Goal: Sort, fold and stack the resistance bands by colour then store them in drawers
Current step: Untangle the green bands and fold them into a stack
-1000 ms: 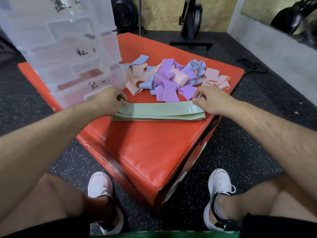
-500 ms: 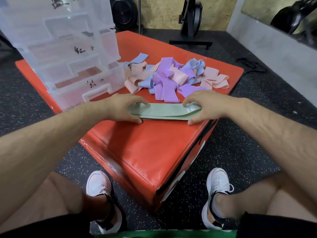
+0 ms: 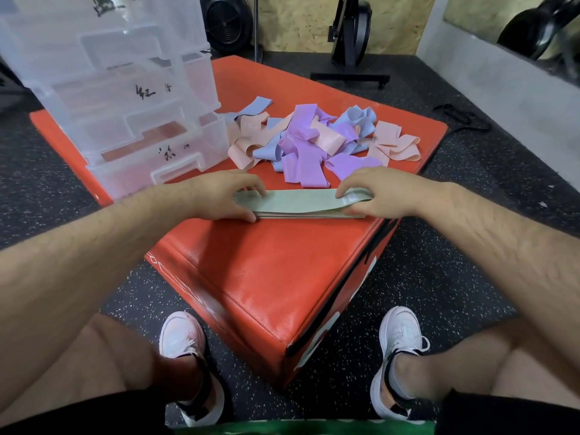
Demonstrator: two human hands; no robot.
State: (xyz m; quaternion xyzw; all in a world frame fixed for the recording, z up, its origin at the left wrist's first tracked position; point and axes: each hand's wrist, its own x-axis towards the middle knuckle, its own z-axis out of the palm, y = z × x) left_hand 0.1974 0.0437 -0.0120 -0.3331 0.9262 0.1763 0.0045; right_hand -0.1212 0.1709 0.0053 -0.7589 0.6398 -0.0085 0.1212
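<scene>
Stack of green bands (image 3: 298,204) lies flat on the red padded box (image 3: 282,265), near its front edge and running left to right. Left hand (image 3: 216,196) grips the stack's left end, fingers curved over the top and thumb against the near edge. Right hand (image 3: 379,193) grips the right end in the same way, with a white label on the top band showing between its fingers. Behind the stack is a loose pile of unsorted bands (image 3: 314,142) in pink, purple and blue, tangled and overlapping. Clear plastic drawer unit (image 3: 125,98) stands on the box's left rear part, just beside the pile. Its drawer fronts carry handwritten marks, the bottom drawer pulled partly out.
</scene>
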